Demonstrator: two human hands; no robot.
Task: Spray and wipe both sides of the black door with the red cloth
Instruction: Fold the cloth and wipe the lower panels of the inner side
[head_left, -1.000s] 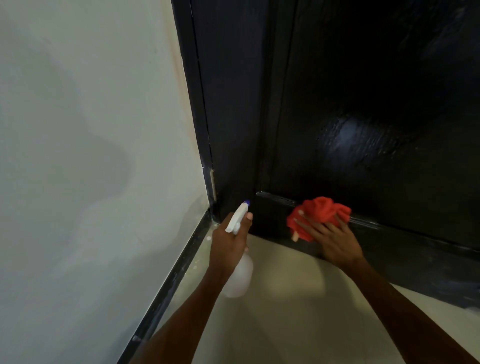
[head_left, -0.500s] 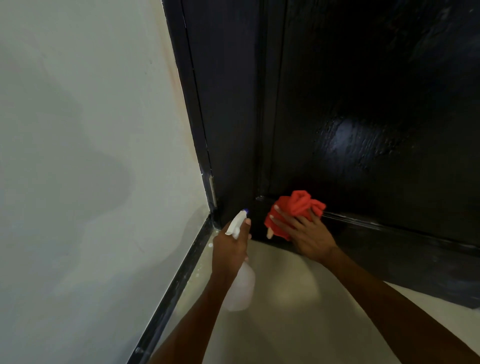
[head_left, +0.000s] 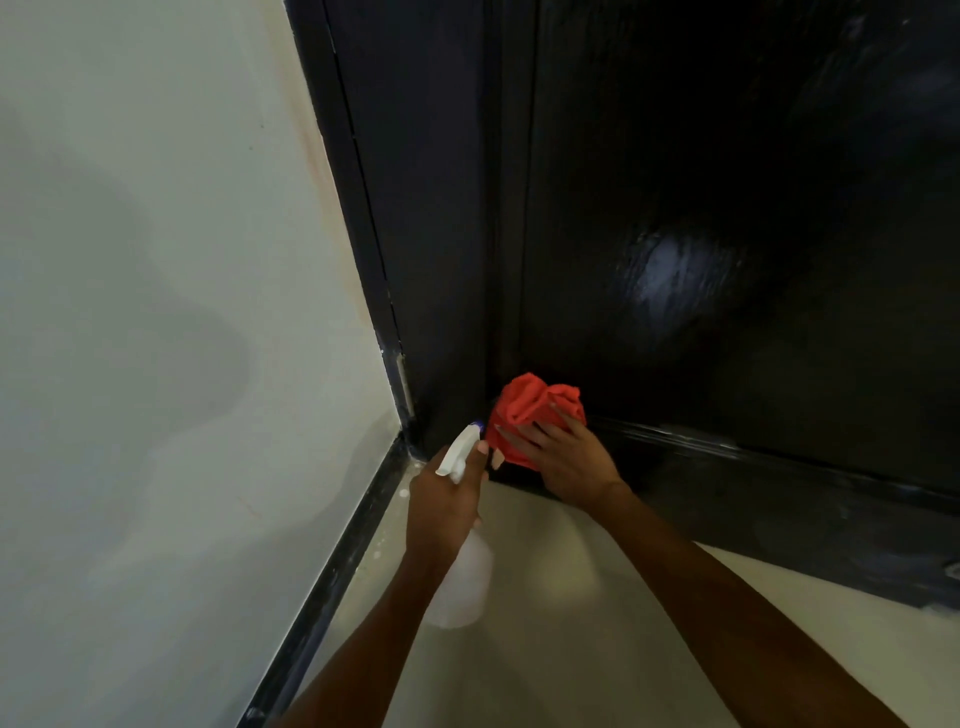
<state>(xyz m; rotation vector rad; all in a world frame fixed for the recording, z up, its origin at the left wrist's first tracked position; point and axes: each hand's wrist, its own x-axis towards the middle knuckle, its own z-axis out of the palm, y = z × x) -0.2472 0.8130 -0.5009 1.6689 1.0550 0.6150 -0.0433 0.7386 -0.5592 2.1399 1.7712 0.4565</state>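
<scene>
Cloth travel: red cloth (head_left: 537, 413) has slid left along bottom rail of black door (head_left: 727, 260) over last second, now bunched at hinge-side corner. Right hand (head_left: 563, 457) presses it to door, fingers spread. Left hand (head_left: 449, 499) grips spray bottle (head_left: 460, 582) near floor, nozzle beside cloth. Judgement: lower rail of this face nearly finished; other side not yet visible.

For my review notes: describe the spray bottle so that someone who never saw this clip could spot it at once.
Start at the black door and drop to its bottom left corner, where the right hand presses the red cloth. Just left of it, the left hand grips the spray bottle: the only translucent white thing, with a white trigger head.
</scene>
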